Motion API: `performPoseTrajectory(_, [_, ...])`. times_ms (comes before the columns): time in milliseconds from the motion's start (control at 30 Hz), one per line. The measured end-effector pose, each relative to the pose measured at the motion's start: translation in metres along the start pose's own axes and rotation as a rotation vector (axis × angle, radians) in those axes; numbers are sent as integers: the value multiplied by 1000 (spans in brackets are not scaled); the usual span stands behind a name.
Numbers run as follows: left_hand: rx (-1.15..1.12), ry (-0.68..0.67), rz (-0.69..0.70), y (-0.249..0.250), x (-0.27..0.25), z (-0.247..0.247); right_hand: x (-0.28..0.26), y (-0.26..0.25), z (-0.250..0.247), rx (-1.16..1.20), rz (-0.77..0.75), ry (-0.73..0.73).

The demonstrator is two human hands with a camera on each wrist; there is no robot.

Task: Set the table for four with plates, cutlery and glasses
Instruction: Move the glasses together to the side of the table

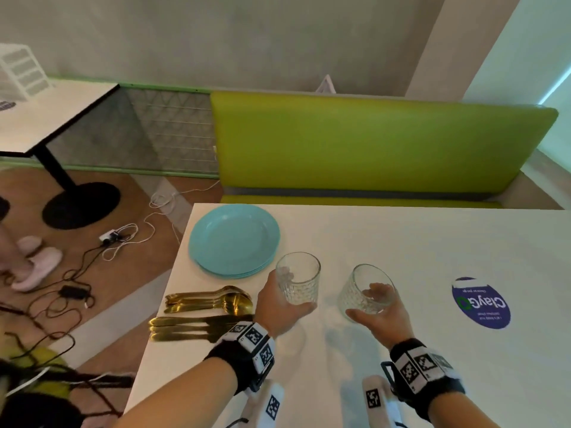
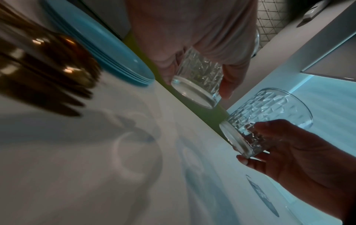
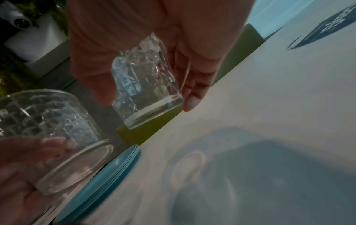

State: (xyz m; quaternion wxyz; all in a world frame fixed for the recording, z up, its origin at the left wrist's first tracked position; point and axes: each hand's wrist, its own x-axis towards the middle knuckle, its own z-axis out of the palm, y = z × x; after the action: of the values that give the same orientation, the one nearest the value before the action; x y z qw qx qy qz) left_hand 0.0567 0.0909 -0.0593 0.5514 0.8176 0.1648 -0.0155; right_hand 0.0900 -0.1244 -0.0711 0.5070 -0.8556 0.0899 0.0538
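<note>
Glass in both hands: left hand (image 1: 279,307) wrapped round an upright tumbler (image 1: 298,278), right hand (image 1: 381,316) cupping a tilted tumbler (image 1: 366,288), both held clear above the worktop (image 1: 401,242). Stacked plates (image 1: 233,239) and gold cutlery (image 1: 207,299) sat just left of the left hand, so nearer that one.

The gold cutlery (image 2: 44,68) is a blur in the left wrist view, its handles cut off at the edge.
</note>
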Motion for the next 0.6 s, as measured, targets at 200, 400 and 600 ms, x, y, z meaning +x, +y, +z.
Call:
performPoseTrajectory(200, [-35, 43, -53, -37, -58, -28, -51, -12, 28, -16, -44, -107])
performPoseTrajectory(400, [-1, 149, -107, -77, -107, -57, -101, -14, 57, -57, -53, -236])
performPoseTrajectory(600, [95, 172, -151, -97, -128, -90, -136, -18, 82, -151, -33, -352])
